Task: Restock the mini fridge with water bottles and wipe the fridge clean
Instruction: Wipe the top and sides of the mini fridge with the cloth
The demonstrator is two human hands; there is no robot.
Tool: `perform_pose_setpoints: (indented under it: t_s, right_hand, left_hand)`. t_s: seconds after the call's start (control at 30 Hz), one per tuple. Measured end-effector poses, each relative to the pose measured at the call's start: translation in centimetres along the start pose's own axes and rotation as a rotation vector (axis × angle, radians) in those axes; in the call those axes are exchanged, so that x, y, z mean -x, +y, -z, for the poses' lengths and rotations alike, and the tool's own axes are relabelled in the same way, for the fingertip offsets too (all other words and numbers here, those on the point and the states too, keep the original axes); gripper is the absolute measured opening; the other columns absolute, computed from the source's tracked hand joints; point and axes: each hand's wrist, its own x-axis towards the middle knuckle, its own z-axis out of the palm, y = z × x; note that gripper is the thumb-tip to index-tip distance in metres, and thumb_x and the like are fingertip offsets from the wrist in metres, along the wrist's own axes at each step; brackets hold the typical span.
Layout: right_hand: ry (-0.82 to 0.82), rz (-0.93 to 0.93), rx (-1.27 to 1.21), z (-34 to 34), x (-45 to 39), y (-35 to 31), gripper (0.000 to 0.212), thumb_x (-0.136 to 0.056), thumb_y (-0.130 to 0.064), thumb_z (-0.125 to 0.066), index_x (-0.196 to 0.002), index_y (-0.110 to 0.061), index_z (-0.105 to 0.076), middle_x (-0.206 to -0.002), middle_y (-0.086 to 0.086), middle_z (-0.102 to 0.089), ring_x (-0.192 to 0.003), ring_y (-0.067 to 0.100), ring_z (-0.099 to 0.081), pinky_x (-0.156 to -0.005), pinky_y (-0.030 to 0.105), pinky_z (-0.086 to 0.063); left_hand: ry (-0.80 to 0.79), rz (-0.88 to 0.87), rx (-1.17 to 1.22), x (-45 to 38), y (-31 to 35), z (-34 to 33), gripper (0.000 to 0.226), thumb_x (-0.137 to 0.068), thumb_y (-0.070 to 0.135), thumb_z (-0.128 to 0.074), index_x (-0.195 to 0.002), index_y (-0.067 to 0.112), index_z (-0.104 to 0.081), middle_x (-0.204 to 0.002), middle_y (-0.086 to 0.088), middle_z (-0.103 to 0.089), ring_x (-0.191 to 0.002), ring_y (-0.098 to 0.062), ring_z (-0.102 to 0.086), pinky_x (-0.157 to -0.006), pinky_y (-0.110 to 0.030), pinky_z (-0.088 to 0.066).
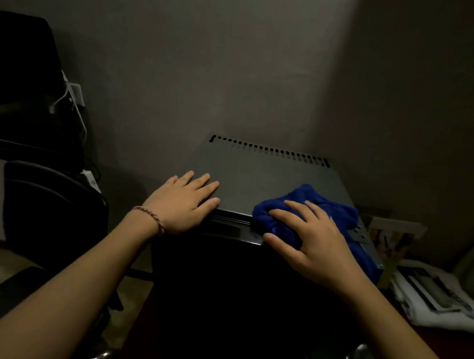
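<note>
Pressing blue cloth [306,212] on fridge top [264,175], chair [54,208] left, papers [432,294] right

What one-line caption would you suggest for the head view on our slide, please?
Left hand flat on the mini fridge top while the right hand presses a blue cloth at its front right corner.

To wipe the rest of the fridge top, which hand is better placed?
The right hand, probably: it already presses the blue cloth on the mini fridge top's front right corner. The left hand lies flat on the front left edge, holding nothing.
</note>
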Motion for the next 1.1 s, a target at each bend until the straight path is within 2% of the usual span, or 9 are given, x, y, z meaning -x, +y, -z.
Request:
perform_pose_setpoints:
  t_s: [0.17, 0.23, 0.37, 0.47, 0.6, 0.7, 0.83, 1.03, 1.1]
  right_hand:
    - [0.072, -0.01, 0.021, -0.4, 1.0, -0.3, 0.068, -0.085, -0.086, -0.028, -0.143, -0.052, -0.038, -0.155, -0.018, -0.036, -0.148, 0.02, -0.023, -0.114, 0.059, -0.029]
    - [0.161, 0.025, 0.02, -1.1, 2.1, -0.4, 0.065, -0.087, -0.083, -0.031, -0.141, -0.048, -0.044, -0.151, -0.014, -0.043, -0.145, 0.022, -0.03, -0.11, 0.058, -0.036]
    - [0.364, 0.094, 0.03, -2.9, 4.2, 0.2, 0.06, -0.091, -0.074, -0.044, -0.136, -0.036, -0.055, -0.142, -0.005, -0.055, -0.138, 0.029, -0.042, -0.103, 0.059, -0.043]
    - [0.424, 0.104, 0.054, -3.5, 4.4, 0.4, 0.059, -0.091, -0.072, -0.045, -0.133, -0.032, -0.057, -0.138, -0.001, -0.058, -0.134, 0.034, -0.046, -0.099, 0.061, -0.044]
    - [0.536, 0.135, 0.059, -4.1, 4.4, 0.1, 0.055, -0.089, -0.067, -0.052, -0.129, -0.029, -0.06, -0.133, 0.004, -0.062, -0.129, 0.039, -0.05, -0.092, 0.064, -0.046]
    - [0.635, 0.126, 0.097, -5.0, 4.9, -0.1, 0.052, -0.089, -0.061, -0.059, -0.127, -0.027, -0.064, -0.132, 0.007, -0.062, -0.128, 0.041, -0.05, -0.092, 0.066, -0.044]
    - [0.732, 0.133, 0.136, -6.4, 5.9, -0.3, 0.048, -0.09, -0.058, -0.06, -0.126, -0.027, -0.062, -0.133, 0.008, -0.06, -0.129, 0.04, -0.048, -0.096, 0.067, -0.04]
    - [0.818, 0.022, 0.146, -8.4, 5.6, -1.3, 0.048, -0.092, -0.061, -0.054, -0.129, -0.031, -0.056, -0.137, 0.004, -0.057, -0.134, 0.037, -0.044, -0.1, 0.066, -0.035]
    - [0.841, -0.034, 0.142, -9.2, 5.5, -1.8, 0.049, -0.092, -0.062, -0.052, -0.131, -0.031, -0.056, -0.141, 0.003, -0.053, -0.137, 0.037, -0.039, -0.1, 0.066, -0.036]
  left_hand:
    - [0.061, 0.006, 0.028, 0.1, -0.2, 0.2, 0.064, -0.098, 0.066, -0.018, -0.156, 0.04, -0.015, -0.165, 0.011, -0.011, -0.152, -0.02, -0.008, -0.123, -0.045, -0.011]
    - [0.103, 0.02, 0.056, 0.5, 0.2, 0.3, 0.062, -0.098, 0.064, -0.025, -0.155, 0.037, -0.023, -0.164, 0.009, -0.019, -0.151, -0.02, -0.015, -0.123, -0.044, -0.016]
    - [0.295, 0.066, 0.057, 2.1, 1.4, 0.0, 0.054, -0.1, 0.055, -0.037, -0.145, 0.027, -0.046, -0.154, 0.005, -0.043, -0.145, -0.019, -0.034, -0.116, -0.038, -0.031]
    - [0.307, 0.078, 0.019, 2.8, 1.7, -0.7, 0.057, -0.1, 0.055, -0.032, -0.147, 0.025, -0.044, -0.155, 0.003, -0.041, -0.145, -0.02, -0.034, -0.117, -0.037, -0.029]
    - [0.356, 0.148, -0.101, 4.3, 2.3, -2.5, 0.071, -0.095, 0.066, -0.012, -0.152, 0.03, -0.034, -0.159, 0.008, -0.032, -0.148, -0.018, -0.028, -0.119, -0.04, -0.024]
    - [0.438, 0.182, -0.127, 5.3, 2.8, -3.6, 0.075, -0.094, 0.068, -0.005, -0.15, 0.032, -0.038, -0.157, 0.008, -0.037, -0.146, -0.019, -0.032, -0.116, -0.041, -0.028]
    - [0.493, 0.164, -0.113, 6.3, 2.5, -4.2, 0.076, -0.094, 0.07, -0.006, -0.147, 0.03, -0.044, -0.152, 0.005, -0.045, -0.143, -0.023, -0.037, -0.11, -0.043, -0.036]
    - [0.575, 0.039, -0.037, 6.9, 1.0, -5.9, 0.068, -0.097, 0.07, -0.021, -0.146, 0.028, -0.046, -0.149, 0.002, -0.048, -0.14, -0.025, -0.037, -0.112, -0.046, -0.035]
    - [0.598, 0.01, -0.016, 6.9, 0.4, -6.5, 0.067, -0.096, 0.07, -0.025, -0.146, 0.029, -0.044, -0.151, 0.002, -0.044, -0.139, -0.025, -0.033, -0.113, -0.047, -0.033]
